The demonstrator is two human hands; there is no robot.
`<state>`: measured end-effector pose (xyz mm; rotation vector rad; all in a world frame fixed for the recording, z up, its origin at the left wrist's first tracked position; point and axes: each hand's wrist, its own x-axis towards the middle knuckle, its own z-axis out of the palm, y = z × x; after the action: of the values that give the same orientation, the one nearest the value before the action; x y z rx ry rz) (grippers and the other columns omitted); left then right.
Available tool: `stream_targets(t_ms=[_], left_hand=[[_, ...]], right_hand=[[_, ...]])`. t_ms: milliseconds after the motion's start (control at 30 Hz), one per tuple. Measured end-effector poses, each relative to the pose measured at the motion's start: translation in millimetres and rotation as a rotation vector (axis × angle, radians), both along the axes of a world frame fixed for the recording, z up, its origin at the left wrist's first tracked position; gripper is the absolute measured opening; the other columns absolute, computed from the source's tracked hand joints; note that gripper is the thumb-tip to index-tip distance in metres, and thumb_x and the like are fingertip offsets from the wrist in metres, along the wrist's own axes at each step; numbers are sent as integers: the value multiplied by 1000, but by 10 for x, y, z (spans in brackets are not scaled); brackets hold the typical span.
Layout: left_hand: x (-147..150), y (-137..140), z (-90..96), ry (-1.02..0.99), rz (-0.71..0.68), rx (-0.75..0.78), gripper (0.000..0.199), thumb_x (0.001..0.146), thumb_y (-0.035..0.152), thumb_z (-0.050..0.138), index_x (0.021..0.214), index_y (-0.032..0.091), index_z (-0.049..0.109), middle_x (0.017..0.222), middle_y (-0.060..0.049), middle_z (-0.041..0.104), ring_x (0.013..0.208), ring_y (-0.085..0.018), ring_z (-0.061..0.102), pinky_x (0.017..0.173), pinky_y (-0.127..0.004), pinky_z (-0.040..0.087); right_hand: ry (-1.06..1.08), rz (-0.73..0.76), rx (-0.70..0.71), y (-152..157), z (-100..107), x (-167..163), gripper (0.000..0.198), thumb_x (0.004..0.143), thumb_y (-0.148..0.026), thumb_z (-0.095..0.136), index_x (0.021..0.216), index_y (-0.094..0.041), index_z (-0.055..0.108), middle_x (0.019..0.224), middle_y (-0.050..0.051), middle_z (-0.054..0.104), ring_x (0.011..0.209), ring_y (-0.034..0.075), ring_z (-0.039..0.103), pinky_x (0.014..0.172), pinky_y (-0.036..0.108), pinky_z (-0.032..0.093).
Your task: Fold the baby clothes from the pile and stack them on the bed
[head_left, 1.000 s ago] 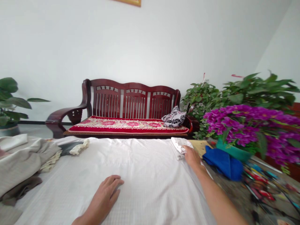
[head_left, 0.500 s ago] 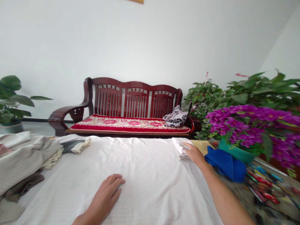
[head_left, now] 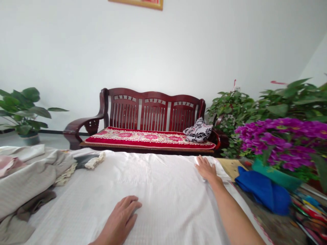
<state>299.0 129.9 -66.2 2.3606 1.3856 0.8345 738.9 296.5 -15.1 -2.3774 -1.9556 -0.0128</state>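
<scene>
Looks partway there tbh: folded white cloth [head_left: 222, 171] under flat-spread right hand [head_left: 206, 169], far right; half-curled, empty left hand [head_left: 123, 213], near; unfolded grey fabric heap [head_left: 38, 173], left.

the right hand [head_left: 205, 169] has shifted from the right side of the folded white cloth [head_left: 222, 170] to lie across its top, covering more.

There are two hands [head_left: 122, 216] [head_left: 208, 171], one bench [head_left: 154, 117], one cushion [head_left: 199, 131] and one blue cloth [head_left: 265, 192].

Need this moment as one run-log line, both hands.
left hand: on white cloth sheet | right hand: on folded white fabric | right side: crumpled blue cloth | left side: heaped grey fabric
</scene>
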Motion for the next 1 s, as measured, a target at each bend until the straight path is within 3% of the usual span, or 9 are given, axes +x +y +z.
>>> stream_targets(t_ms=[167, 267, 333, 400, 467, 567, 667, 867, 1000], left_hand=[[57, -55, 89, -34, 12, -22, 33, 86, 14, 50, 110, 28, 66, 122, -7, 63, 114, -25, 58, 100, -42, 48], [100, -83, 144, -26, 31, -43, 35, 81, 9, 50, 108, 26, 65, 119, -7, 63, 112, -24, 56, 101, -41, 45], [117, -80, 168, -22, 42, -61, 36, 80, 8, 52, 109, 25, 65, 118, -7, 62, 112, -24, 55, 102, -40, 43], [122, -66, 175, -25, 42, -74, 37, 79, 7, 54, 110, 25, 65, 116, -7, 63, 112, -23, 54, 102, -40, 41], [118, -49, 163, -35, 37, -72, 38, 79, 7, 55, 111, 24, 65, 115, -7, 63, 113, -23, 53, 102, -40, 40], [108, -27, 120, -57, 27, -55, 36, 79, 10, 57, 111, 24, 66, 115, -8, 63, 114, -24, 53, 103, -41, 40], [98, -5, 55, -89, 11, -54, 33, 79, 11, 59, 108, 24, 67, 114, -8, 64, 113, -25, 54, 103, -42, 40], [-59, 67, -23, -329, 158, -82, 34, 79, 8, 56, 107, 25, 67, 106, -6, 67, 102, -20, 61, 95, -34, 47], [-505, 107, 192, -384, 274, 44, 32, 79, 6, 56, 104, 22, 68, 104, -6, 69, 102, -20, 62, 97, -35, 46]], right_hand=[[-32, -17, -3, 46, 21, 67, 60, 97, -37, 26, 155, -23, 29, 164, 8, 19, 150, 28, 17, 115, 64, 19], [-17, -5, 40, 93, 95, 40, 59, 95, -41, 26, 148, -21, 42, 160, 12, 32, 146, 33, 30, 111, 66, 27], [-21, -1, 166, 92, 78, -54, 58, 94, -41, 25, 140, -17, 52, 152, 19, 43, 140, 36, 38, 108, 66, 30], [40, 122, 317, 32, -42, -234, 62, 93, -42, 22, 137, -10, 53, 142, 25, 52, 135, 36, 46, 108, 59, 37], [204, 249, 357, -107, -265, -501, 66, 91, -47, 23, 138, -9, 51, 141, 24, 54, 134, 33, 48, 110, 49, 39], [452, 365, 259, -435, -667, -988, 61, 87, -50, 31, 134, -20, 56, 142, 15, 56, 134, 30, 50, 112, 43, 40], [441, 368, 199, -802, -952, -1426, 62, 82, -57, 35, 125, -24, 64, 139, 14, 59, 134, 35, 49, 112, 52, 40], [281, 444, 409, -1188, -1030, -1771, 59, 80, -58, 35, 121, -32, 67, 139, 8, 59, 134, 38, 48, 108, 63, 39], [317, 463, 420, -1151, -1005, -1729, 56, 80, -56, 38, 117, -31, 70, 134, 9, 63, 130, 37, 52, 107, 59, 42]])
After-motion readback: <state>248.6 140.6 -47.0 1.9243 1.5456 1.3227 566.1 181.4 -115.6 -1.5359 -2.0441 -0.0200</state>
